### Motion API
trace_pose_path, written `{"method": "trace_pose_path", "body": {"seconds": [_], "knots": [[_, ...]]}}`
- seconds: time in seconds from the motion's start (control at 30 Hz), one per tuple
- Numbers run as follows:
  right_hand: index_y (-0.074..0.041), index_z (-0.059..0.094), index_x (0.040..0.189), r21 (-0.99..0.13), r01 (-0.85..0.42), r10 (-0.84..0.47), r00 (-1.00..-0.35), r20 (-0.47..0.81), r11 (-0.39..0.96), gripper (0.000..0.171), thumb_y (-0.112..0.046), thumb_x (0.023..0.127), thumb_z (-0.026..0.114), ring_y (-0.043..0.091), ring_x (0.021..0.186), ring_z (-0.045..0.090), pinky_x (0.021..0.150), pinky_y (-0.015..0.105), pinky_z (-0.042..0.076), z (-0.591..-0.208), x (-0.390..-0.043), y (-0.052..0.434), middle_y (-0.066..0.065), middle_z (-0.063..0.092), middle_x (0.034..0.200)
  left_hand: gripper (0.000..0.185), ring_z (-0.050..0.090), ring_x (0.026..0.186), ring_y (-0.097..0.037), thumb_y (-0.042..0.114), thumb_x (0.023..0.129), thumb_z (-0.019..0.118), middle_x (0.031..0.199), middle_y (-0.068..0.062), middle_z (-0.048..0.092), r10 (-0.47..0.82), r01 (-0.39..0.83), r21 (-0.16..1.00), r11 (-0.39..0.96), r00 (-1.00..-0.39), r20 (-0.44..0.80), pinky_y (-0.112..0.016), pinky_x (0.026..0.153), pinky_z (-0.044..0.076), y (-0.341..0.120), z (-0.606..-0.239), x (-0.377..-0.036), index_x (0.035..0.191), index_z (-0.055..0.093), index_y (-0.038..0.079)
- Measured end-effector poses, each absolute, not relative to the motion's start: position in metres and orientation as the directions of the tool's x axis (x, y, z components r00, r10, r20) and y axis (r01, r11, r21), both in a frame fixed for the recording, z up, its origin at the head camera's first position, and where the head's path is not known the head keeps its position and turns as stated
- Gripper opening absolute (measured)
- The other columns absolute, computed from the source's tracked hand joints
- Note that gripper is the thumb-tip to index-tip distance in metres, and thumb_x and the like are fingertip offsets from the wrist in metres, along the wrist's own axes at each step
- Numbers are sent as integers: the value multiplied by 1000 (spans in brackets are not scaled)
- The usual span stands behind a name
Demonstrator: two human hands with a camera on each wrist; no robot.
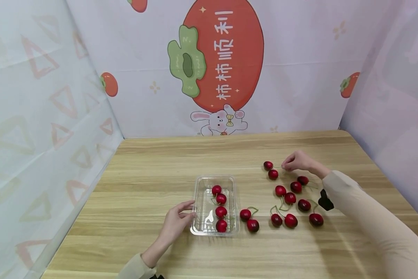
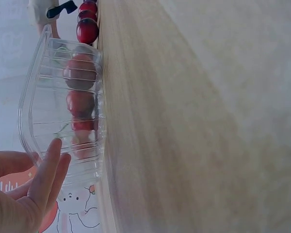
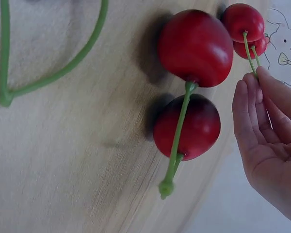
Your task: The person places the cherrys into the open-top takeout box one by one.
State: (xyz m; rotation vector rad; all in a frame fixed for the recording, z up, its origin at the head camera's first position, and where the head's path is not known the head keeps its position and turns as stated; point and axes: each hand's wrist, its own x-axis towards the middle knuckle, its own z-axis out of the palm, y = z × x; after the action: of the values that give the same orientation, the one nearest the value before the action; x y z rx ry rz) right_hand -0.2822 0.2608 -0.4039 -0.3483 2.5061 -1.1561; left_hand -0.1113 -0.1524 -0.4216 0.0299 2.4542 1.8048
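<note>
A clear plastic tray (image 1: pixel 199 186) lies on the wooden table (image 1: pixel 153 162) with several red cherries (image 1: pixel 221 198) in a row inside it. My left hand (image 1: pixel 189 211) rests against the tray's left wall; in the left wrist view its straight fingers (image 2: pixel 49 167) lie along the tray (image 2: pixel 36 102), with the cherries (image 2: pixel 80 73) behind the plastic. My right hand (image 1: pixel 283 166) reaches to the far right group and pinches the green stems of a cherry pair (image 1: pixel 268 166). The right wrist view shows the fingertips (image 3: pixel 247 92) closed on those stems below the pair (image 3: pixel 242 22).
Several loose cherries (image 1: pixel 290 198) with green stems lie scattered right of the tray; two of them (image 3: pixel 196 46) fill the right wrist view. A pair (image 1: pixel 248 219) sits close to the tray's right wall. Patterned screens (image 1: pixel 38 116) enclose the table on three sides.
</note>
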Motion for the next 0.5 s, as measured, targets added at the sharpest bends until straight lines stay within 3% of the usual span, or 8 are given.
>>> {"method": "trace_pose_path", "body": {"seconds": [0.5], "knots": [[18,57,101,-867,95,-295,-917,-267,489,32,-7,82,62,25,77,65,77,40,50,-395,-275,249,23,64,91,40,64,77,-27,-2,78,59,104,-26,57,76,-28,953,301,-996,-53,-22,58,53,-152,-423,-111,116,51,-9]]}}
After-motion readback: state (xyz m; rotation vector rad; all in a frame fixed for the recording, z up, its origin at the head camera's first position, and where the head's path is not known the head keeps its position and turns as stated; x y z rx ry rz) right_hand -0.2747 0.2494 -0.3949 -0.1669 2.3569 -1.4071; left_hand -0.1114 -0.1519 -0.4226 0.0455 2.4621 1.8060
